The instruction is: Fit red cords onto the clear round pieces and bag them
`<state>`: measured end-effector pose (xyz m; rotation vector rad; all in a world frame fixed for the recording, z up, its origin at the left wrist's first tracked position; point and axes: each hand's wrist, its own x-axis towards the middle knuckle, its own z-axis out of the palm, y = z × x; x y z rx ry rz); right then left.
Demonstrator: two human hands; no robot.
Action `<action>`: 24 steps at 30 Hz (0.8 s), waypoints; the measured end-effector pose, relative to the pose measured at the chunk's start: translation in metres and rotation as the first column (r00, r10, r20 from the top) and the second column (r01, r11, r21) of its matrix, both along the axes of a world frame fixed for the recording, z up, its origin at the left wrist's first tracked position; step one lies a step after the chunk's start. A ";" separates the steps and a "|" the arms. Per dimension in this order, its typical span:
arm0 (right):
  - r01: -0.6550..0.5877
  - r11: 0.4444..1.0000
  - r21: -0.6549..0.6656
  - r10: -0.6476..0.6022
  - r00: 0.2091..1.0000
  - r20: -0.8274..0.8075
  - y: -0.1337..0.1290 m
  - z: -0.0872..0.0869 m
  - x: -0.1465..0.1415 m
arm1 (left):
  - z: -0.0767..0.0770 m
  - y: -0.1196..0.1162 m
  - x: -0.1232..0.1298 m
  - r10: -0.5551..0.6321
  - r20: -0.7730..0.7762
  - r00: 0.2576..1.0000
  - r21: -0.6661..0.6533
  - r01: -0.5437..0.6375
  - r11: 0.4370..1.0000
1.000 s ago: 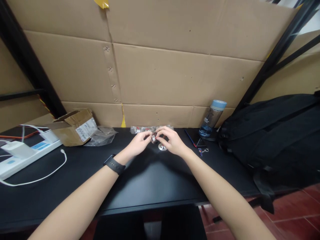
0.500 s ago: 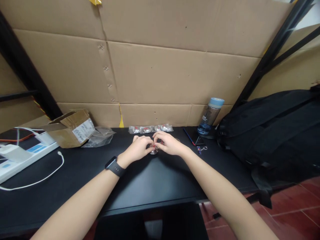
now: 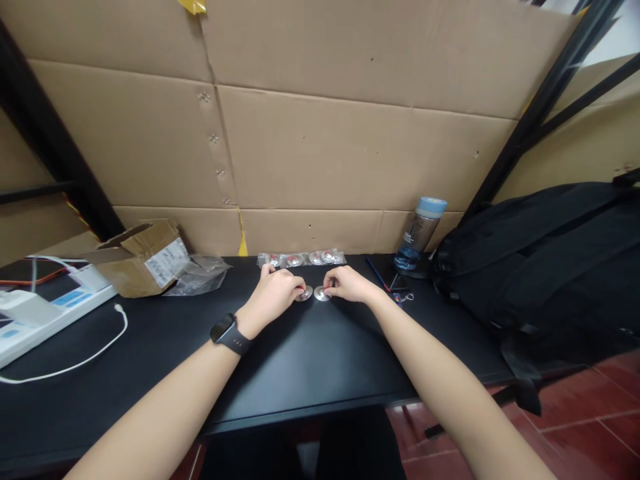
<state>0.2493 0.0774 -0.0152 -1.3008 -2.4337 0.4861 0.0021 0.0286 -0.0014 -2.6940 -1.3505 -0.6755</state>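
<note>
Two small round silvery discs sit side by side on the black table (image 3: 310, 347), a narrow gap between them. My left hand (image 3: 275, 292), with a dark watch on its wrist, pinches the left disc (image 3: 307, 293) at its middle. The right disc (image 3: 321, 294) is pinched by the fingertips of my right hand (image 3: 349, 285). Just behind my hands, several similar discs with red parts lie in clear plastic packets (image 3: 295, 260) in a row along the cardboard wall.
An open cardboard box (image 3: 135, 267), crumpled plastic (image 3: 203, 275), a white power strip (image 3: 60, 320) and a white cable are at left. At right are a bottle (image 3: 417, 233), a phone (image 3: 399, 283), a keychain (image 3: 403, 299) and a black backpack (image 3: 545, 267).
My hands were close together over a disc and have moved apart. Two separate discs now show between them, one at each hand's fingertips.
</note>
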 end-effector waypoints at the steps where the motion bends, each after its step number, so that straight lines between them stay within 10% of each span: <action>1: -0.030 0.999 -0.034 0.029 0.999 -0.025 0.000 0.000 0.000 | 0.000 0.000 -0.001 0.004 0.001 1.000 0.004 -0.004 1.000; 16: -0.018 0.989 0.146 0.041 0.987 -0.157 -0.011 0.013 -0.010 | -0.003 0.004 -0.004 0.017 0.086 0.996 0.028 -0.020 0.999; 24: 0.033 0.976 0.216 0.011 0.979 -0.201 -0.009 0.016 -0.007 | 0.006 0.005 0.000 0.180 0.419 0.890 -0.125 -0.140 0.982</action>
